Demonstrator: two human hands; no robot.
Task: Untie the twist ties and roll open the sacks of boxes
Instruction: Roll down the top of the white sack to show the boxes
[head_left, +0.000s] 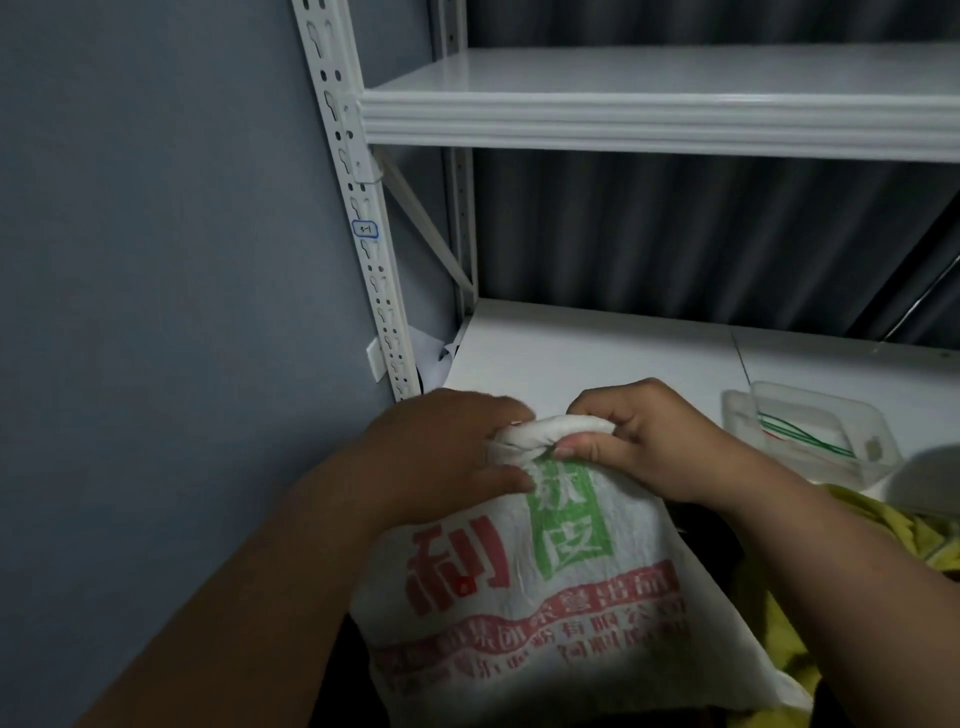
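Head view, close, looking forward-down over sack (540, 597) toward shelf (597, 353).

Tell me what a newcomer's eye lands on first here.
First, the white sack with red and green print, low in the middle, its rolled top gripped by the left hand and right hand. Next, the clear plastic container holding green ties, on the white shelf at right.

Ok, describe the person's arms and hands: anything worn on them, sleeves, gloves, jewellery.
Both arms are bare from the bottom edge of the picture to the fingers: no sleeves show. The left hand and right hand wear no gloves, and no rings, watch or wristbands can be seen. The nails look short and unpainted, though the picture is dim and slightly blurred.
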